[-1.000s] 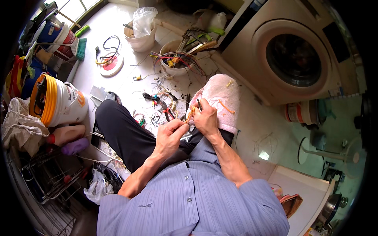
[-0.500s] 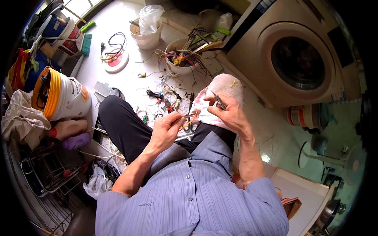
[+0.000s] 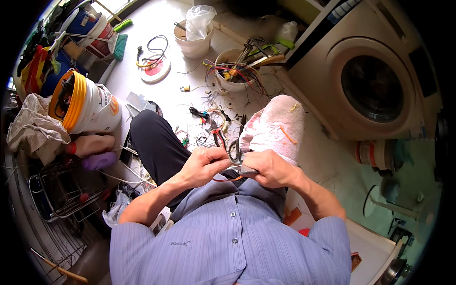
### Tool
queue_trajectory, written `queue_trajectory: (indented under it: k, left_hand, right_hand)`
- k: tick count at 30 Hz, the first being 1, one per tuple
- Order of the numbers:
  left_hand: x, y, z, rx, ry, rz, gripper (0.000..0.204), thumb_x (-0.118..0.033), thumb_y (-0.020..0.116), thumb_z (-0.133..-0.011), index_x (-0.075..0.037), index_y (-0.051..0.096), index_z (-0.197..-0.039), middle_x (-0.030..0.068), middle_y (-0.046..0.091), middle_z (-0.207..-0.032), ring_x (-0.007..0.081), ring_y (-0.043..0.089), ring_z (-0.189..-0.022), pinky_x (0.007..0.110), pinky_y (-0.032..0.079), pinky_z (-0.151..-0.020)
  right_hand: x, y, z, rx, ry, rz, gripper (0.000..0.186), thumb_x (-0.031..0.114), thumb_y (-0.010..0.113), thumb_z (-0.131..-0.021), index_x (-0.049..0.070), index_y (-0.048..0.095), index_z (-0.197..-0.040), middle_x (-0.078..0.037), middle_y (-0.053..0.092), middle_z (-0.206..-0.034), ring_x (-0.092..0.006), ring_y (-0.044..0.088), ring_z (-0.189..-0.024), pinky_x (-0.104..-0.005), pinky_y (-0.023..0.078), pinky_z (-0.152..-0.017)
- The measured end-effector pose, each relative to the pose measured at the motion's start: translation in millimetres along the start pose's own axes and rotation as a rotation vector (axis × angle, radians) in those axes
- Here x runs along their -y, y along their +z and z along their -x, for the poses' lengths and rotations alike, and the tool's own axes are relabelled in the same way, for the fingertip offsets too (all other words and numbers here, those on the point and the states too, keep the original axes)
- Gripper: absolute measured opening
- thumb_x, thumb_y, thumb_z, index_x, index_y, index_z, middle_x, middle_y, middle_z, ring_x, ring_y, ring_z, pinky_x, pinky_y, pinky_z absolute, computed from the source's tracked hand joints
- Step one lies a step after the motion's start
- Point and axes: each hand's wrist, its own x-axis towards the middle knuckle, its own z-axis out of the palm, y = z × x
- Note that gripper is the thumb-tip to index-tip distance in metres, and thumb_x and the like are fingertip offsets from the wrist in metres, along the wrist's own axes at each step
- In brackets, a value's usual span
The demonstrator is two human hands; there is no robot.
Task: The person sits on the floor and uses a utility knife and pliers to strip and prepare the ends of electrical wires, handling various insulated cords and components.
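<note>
My left hand (image 3: 205, 167) is closed in a pinch on a thin orange wire (image 3: 229, 180), whose loose part curves below my fingers. Close beside it, my right hand (image 3: 274, 169) grips a small grey knife-like tool (image 3: 248, 171), its exact kind partly hidden by my fingers. The two hands nearly meet above my lap. Over my right knee lies a pink towel (image 3: 273, 126) with an orange strip (image 3: 288, 135) and a yellow scrap (image 3: 293, 108) on it. Red-handled pliers (image 3: 217, 137) and black-handled scissors (image 3: 233, 150) lie just beyond my hands.
Wire scraps and a black cable (image 3: 198, 113) litter the floor between my knees. Farther off stand a bucket of wires (image 3: 230, 85), a white bucket with a plastic bag (image 3: 194, 47) and a round lid (image 3: 156, 73). A washing machine (image 3: 327, 95) stands right; a yellow-rimmed bucket (image 3: 102, 107) left.
My right hand has come down and left with the tool, from over the towel to beside my left hand. My left hand has lowered slightly. An orange strip now lies on the towel.
</note>
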Motion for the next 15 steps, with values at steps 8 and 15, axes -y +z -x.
queue_trajectory:
  k: [8,15]
  left_hand:
    - [-4,-47,41,-0.080,-0.269,0.628,0.018,-0.012,0.062,-0.091,0.000,0.061,-0.078,-0.0012,0.053,-0.065,0.0058,0.044,-0.059,0.024,0.035,-0.054]
    - [11,-51,-10,-0.306,-0.017,1.219,0.031,-0.026,0.053,-0.104,-0.007,0.051,-0.079,-0.0061,0.024,-0.055,0.0077,0.025,-0.049,0.026,0.022,-0.047]
  right_hand:
    - [-12,4,45,-0.205,-0.001,-0.083,0.009,-0.002,0.064,-0.074,0.001,0.058,-0.080,-0.014,0.057,-0.074,-0.0324,0.057,-0.065,-0.0397,0.046,-0.059]
    - [1,-4,28,-0.588,0.340,-0.218,0.009,0.004,0.067,-0.090,-0.001,0.063,-0.083,-0.008,0.060,-0.071,-0.0184,0.058,-0.066,-0.0322,0.045,-0.061]
